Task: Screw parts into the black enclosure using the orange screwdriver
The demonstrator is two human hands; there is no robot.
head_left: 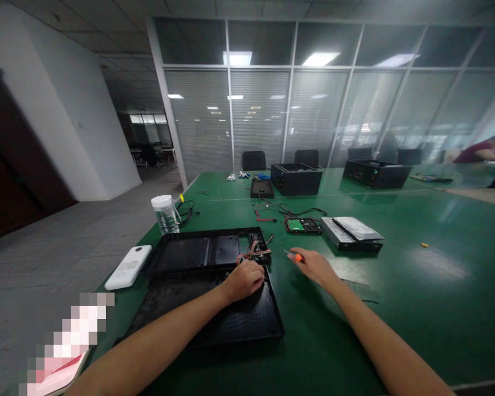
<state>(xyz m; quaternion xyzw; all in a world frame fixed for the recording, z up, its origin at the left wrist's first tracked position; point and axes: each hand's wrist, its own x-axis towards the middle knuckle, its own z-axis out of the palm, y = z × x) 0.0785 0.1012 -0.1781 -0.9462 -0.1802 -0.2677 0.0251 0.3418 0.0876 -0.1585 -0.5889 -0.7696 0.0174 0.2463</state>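
My right hand (pixel 317 266) is closed around a small screwdriver (pixel 299 257) with an orange handle, its thin tip pointing left just above the table. Over a black plastic panel (pixel 247 316), my left hand (pixel 245 281) is curled shut near the panel's upper right corner; whatever its fingers grip is hidden. Directly behind lies a second black panel (pixel 185 253) with recessed sections. A bundle of multicoloured wires (pixel 253 253) comes out at that panel's right end, just beyond my left hand.
On the green table (pixel 396 330) stand a clear bottle (pixel 165 214), a white power bank (pixel 128 268), a hard drive (pixel 302 225), a silver-and-black drive box (pixel 350 234) and loose cables (pixel 301 212). Farther back are two black computer cases (pixel 296 179). A person (pixel 484 148) sits at far right.
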